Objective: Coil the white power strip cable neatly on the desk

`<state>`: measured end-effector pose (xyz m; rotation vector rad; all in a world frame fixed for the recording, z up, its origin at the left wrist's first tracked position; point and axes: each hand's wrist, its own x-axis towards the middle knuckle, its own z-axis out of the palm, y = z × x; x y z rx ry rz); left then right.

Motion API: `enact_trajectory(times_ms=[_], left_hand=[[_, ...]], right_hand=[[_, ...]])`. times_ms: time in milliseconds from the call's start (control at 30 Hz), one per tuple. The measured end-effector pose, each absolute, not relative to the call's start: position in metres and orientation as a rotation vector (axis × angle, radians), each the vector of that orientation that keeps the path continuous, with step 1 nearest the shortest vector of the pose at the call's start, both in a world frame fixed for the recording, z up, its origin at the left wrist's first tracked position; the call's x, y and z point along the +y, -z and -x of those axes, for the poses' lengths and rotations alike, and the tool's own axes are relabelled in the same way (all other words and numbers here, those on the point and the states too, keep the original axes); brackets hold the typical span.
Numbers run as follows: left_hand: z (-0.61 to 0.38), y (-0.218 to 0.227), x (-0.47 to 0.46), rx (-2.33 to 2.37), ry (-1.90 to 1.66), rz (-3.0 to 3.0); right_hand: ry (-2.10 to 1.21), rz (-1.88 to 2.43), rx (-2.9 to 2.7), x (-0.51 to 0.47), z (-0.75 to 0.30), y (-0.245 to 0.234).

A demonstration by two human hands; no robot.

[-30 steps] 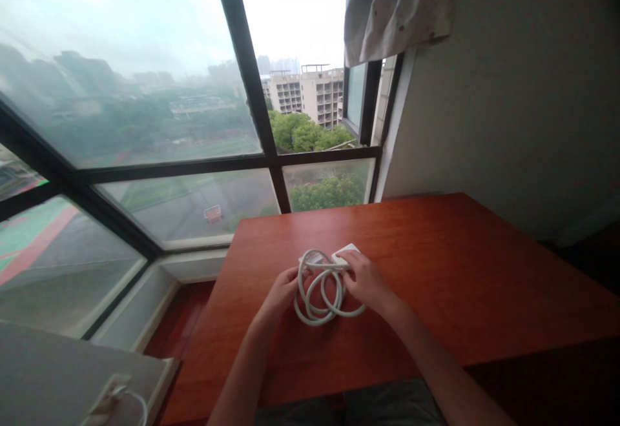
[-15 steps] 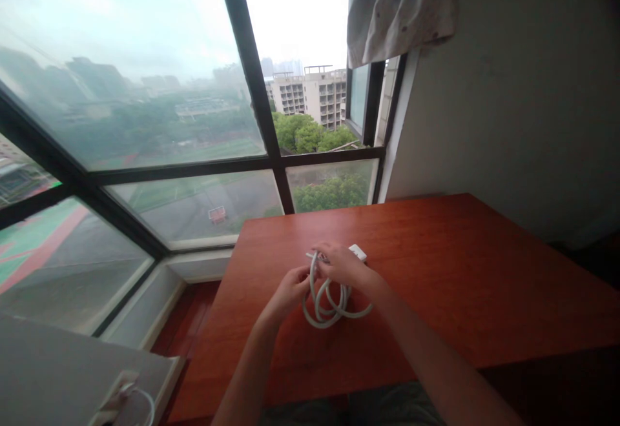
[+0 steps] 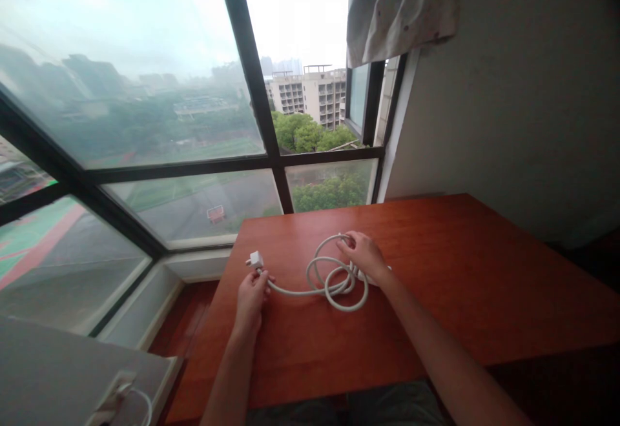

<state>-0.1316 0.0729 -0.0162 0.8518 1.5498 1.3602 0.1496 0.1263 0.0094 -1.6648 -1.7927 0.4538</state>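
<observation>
A white power cord (image 3: pixel 295 293) lies in loose loops on the reddish-brown table (image 3: pixel 450 271). At its left end is a white plug (image 3: pixel 256 259) with metal prongs facing left. My left hand (image 3: pixel 250 297) is closed on the cord just below the plug. Farther right, my right hand (image 3: pixel 367 256) pinches the upper part of a loop. Beneath that hand, a white piece (image 3: pixel 369 279) shows only in part, and my hand and the cord hide the rest.
Windows with dark frames (image 3: pixel 194 169) stand behind and to the left of the table. A curtain (image 3: pixel 400 16) hangs at the upper right beside a bare wall (image 3: pixel 504 103). At lower left, a wall socket (image 3: pixel 119 390) has a white cable plugged in.
My hands have moved apart from close together. My left hand has drawn the plug end to the left, stretching part of the cord out. My right hand has shifted right with a loop.
</observation>
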Motion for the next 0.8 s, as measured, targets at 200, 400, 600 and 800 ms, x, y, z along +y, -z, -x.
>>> enact_trajectory(times_ms=[200, 400, 600, 800], left_hand=[[0.132, 0.021, 0.078, 1.565, -1.211, -0.829], [0.130, 0.014, 0.054, 1.900, -1.237, -1.465], [0.076, -0.007, 0.055, 1.428, -1.044, -1.957], [0.021, 0.003, 0.105, 1.183, -0.588, -2.279]], right_hand=[[-0.714, 1.489, -1.745, 0.129, -0.154, 0.004], [-0.651, 1.538, -1.760, 0.111, -0.197, 0.012], [-0.568, 1.796, -1.953, 0.074, -0.242, 0.028], [-0.537, 1.761, -1.994, 0.056, -0.235, 0.034]])
